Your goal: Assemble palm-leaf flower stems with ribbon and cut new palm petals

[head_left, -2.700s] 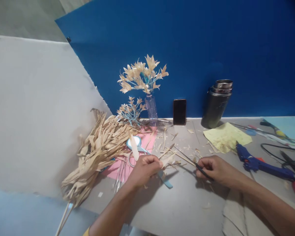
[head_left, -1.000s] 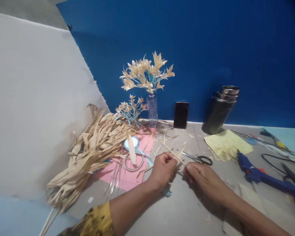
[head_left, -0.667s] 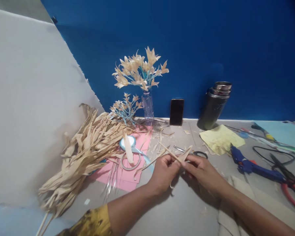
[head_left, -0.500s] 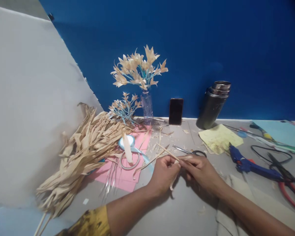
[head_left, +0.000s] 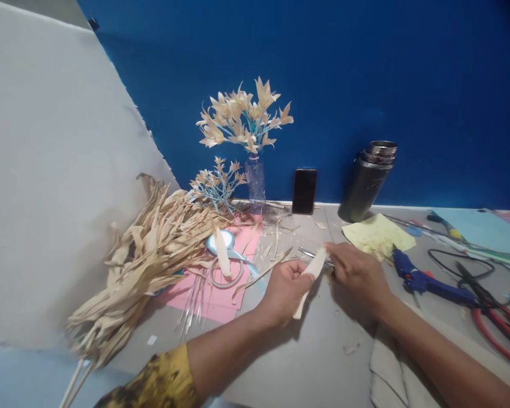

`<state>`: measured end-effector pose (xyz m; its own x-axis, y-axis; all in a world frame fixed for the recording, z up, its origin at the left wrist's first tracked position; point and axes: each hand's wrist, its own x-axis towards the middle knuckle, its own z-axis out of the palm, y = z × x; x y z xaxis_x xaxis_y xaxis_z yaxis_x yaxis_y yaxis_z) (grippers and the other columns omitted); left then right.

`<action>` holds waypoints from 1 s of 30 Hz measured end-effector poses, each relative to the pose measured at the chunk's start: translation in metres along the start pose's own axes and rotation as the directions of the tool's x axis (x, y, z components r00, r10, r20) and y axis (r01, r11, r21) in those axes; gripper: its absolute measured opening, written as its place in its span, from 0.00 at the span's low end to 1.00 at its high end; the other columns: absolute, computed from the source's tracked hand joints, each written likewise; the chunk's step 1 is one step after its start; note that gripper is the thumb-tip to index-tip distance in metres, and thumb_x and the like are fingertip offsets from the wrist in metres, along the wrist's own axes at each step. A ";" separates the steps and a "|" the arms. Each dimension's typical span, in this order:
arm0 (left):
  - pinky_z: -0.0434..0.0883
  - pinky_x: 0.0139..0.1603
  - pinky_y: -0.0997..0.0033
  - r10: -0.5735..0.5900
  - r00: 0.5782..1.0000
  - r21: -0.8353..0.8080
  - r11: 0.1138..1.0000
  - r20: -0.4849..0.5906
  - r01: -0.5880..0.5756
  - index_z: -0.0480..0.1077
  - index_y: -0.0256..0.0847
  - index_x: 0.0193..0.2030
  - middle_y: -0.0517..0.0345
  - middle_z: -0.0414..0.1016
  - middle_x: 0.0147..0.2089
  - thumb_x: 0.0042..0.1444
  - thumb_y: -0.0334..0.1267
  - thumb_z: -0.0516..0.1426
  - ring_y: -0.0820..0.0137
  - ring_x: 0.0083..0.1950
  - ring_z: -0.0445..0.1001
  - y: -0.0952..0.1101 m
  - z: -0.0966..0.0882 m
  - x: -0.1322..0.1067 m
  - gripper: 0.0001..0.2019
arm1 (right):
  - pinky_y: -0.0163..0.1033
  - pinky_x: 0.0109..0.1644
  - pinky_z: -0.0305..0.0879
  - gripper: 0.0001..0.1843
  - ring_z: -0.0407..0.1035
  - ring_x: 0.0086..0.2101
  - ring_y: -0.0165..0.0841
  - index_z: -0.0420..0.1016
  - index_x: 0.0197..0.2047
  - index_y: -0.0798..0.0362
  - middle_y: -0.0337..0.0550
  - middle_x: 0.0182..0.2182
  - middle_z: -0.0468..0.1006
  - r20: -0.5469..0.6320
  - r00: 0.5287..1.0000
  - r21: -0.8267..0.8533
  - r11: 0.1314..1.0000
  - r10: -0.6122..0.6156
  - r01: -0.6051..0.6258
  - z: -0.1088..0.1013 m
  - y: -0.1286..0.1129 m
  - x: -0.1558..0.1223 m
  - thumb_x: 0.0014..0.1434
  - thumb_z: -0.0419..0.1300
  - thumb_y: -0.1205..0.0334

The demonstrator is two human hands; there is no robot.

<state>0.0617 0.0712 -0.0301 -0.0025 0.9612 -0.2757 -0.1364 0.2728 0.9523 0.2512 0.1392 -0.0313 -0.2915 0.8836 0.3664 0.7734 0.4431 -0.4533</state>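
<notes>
A pale strip of dried corn husk (head_left: pixel 315 268) slants between my hands above the table. My left hand (head_left: pixel 281 290) is closed round its middle, thumb on top, with the lower end hanging below. At the upper tip, the fingers of my right hand (head_left: pixel 359 277) are pinched on the husk. Just behind lie small scissors (head_left: pixel 306 252), their handles mostly covered by my right hand. Left of my hands, a thin curled husk strip (head_left: pixel 261 272) rests near a roll of light blue ribbon tape (head_left: pixel 211 243) with another husk piece (head_left: pixel 221 255) across it.
A big bundle of dried husks (head_left: pixel 153 243) lies left, beside pink paper (head_left: pixel 182 300) and thin wires (head_left: pixel 193 303). Behind stand husk flowers (head_left: pixel 238 113) in a clear bottle (head_left: pixel 255 181), a phone (head_left: pixel 305 191) and a flask (head_left: pixel 368 181). Rightward lie a blue glue gun (head_left: pixel 429 286) and red-handled cutters (head_left: pixel 497 328).
The narrow, folded husk between my hands now shows as a wider, flat strip. My right hand has moved up and right to the tip; my left hand has barely shifted.
</notes>
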 end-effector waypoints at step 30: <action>0.52 0.22 0.77 0.049 0.999 -0.109 0.993 0.009 -0.048 0.62 0.40 0.24 0.67 0.60 0.17 0.45 0.48 0.65 0.78 0.18 0.57 -0.013 -0.003 0.001 0.18 | 0.35 0.24 0.54 0.16 0.59 0.20 0.29 0.76 0.32 0.54 0.38 0.22 0.71 0.124 0.881 0.615 0.661 0.457 -0.429 -0.004 -0.028 -0.010 0.56 0.59 0.48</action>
<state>0.0607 0.0685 -0.0428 -0.0001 0.9738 -0.2272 -0.2434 0.2204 0.9446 0.2351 0.1178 -0.0186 0.0265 0.9995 0.0148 0.2901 0.0065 -0.9570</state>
